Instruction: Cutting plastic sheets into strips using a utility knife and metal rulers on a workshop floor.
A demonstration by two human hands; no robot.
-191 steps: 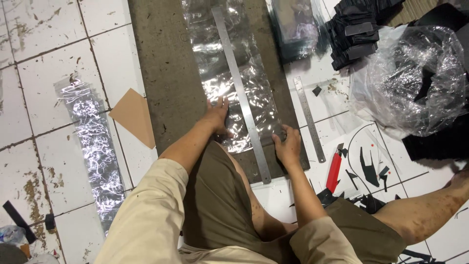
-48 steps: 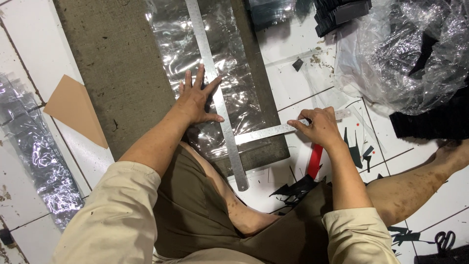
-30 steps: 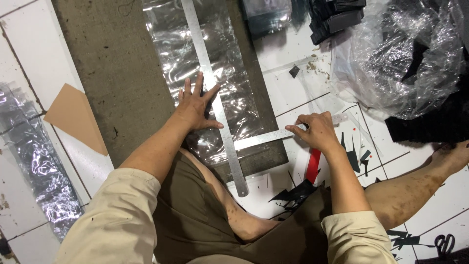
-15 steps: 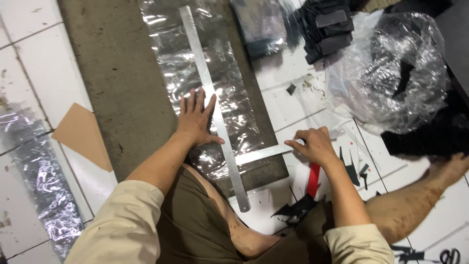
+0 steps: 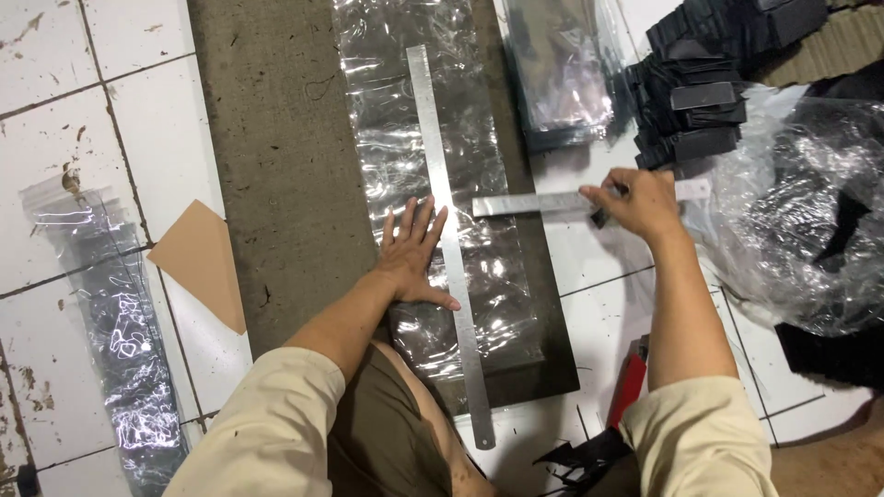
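Observation:
My left hand (image 5: 414,253) lies flat, fingers spread, on a clear plastic sheet (image 5: 396,120) spread over a dark mat (image 5: 276,147), its thumb against a long steel ruler (image 5: 442,202) that runs lengthwise. My right hand (image 5: 640,202) is closed on a short steel ruler (image 5: 525,204) laid crosswise, one end touching the long ruler. A small dark object pokes out under the right fingers; I cannot tell what it is.
A stack of clear bags (image 5: 562,64) and black folded items (image 5: 695,101) lie beyond the right hand. A big crumpled plastic bag (image 5: 810,212) is at right. A red-handled tool (image 5: 631,387) lies near my knee. Brown card (image 5: 203,262) and plastic strips (image 5: 110,313) lie at left.
The short ruler and my right hand have moved up the sheet, away from my body. My left hand stays pressed by the long ruler. The camera has tilted forward.

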